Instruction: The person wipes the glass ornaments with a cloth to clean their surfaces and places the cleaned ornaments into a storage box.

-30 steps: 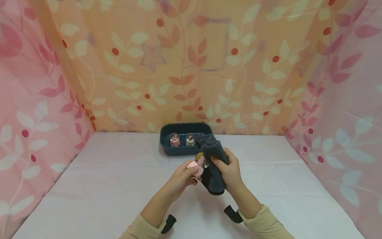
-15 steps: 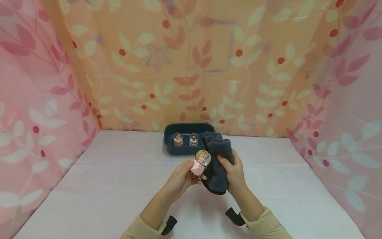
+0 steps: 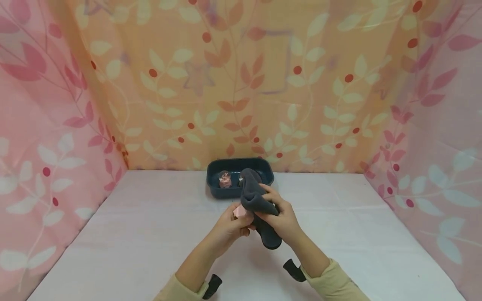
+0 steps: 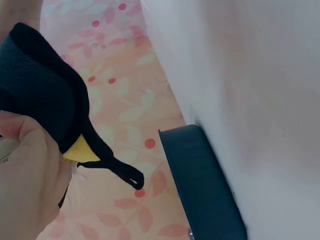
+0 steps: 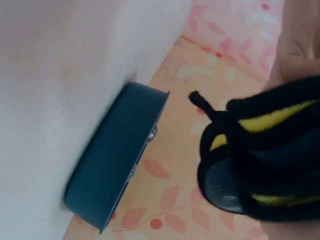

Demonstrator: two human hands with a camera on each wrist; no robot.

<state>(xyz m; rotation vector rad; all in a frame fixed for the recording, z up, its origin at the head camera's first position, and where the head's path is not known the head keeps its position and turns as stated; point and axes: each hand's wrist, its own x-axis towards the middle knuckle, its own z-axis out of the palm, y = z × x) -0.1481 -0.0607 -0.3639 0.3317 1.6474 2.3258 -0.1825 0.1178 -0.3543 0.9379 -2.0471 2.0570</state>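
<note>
My left hand (image 3: 227,228) grips a small snow globe by its pink faceted base (image 3: 241,212); the clear dome is hidden under cloth. My right hand (image 3: 282,217) holds a bunched, dark grey cleaning cloth (image 3: 257,196) over the dome, fingers curled round its folds. In the left wrist view, black edging and a hanging loop show on the cloth (image 4: 45,90), with a bit of yellow lining. The right wrist view shows more yellow between the folds of the cloth (image 5: 270,150). Both hands are close together, above the white table.
A dark blue tray (image 3: 226,193) stands at the back of the white tabletop (image 3: 169,217). Inside it sits a pink-based snow globe (image 3: 225,179); another beside it is mostly hidden behind the cloth. Patterned curtains enclose the back and sides.
My right hand has moved left, bringing the cloth over the snow globe's dome, which showed bare half a second ago. The cloth now also hides most of one globe in the tray.
</note>
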